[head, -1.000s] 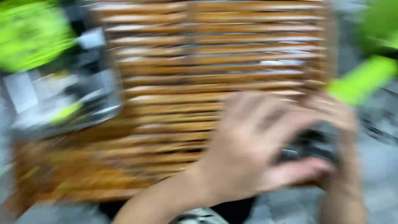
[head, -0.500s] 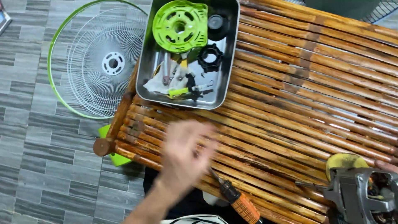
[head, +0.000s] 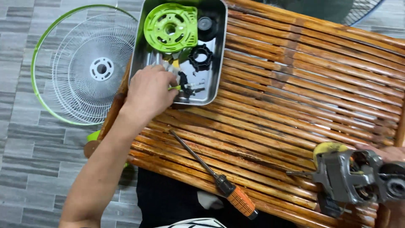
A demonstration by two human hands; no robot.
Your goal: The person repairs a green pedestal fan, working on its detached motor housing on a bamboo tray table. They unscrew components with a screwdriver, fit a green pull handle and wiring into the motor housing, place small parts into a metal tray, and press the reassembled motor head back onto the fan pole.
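Fingers (head: 171, 80) of the left hand (head: 149, 90) curled down into the metal tray (head: 211, 95), closed loosely around small parts at the tray's near left corner; just what is pinched, impossible to tell, though a green-handled small tool (head: 185, 87) pokes out beside the fingertips. Inside the tray, at 12 o'clock from that hand, a lime-green round plastic cover (head: 170, 28); at 1 o'clock, a black toothed ring nut (head: 201, 57) and a black cap (head: 205, 24). At 9 o'clock from the tray, down on the grey tiled floor (head: 25, 139), a white wire fan guard with green rim (head: 80, 63), already off. At 5 o'clock from the left hand, lying untouched on the bamboo slat table (head: 295, 84), a screwdriver with orange-and-black handle (head: 215, 177), tip toward the tray. Far off at 4 o'clock, at the frame's right edge, the right hand (head: 390, 153) mostly out of view, wrapped about the back of a grey fan motor (head: 354, 175) with its shaft pointing left; how tightly the fingers close there, not to be told. Judging by the lie of things: guard, cover and nuts removed and set aside, motor bare and freed from its housing; sorting through the small parts in the tray apparently in hand, nothing refitted.
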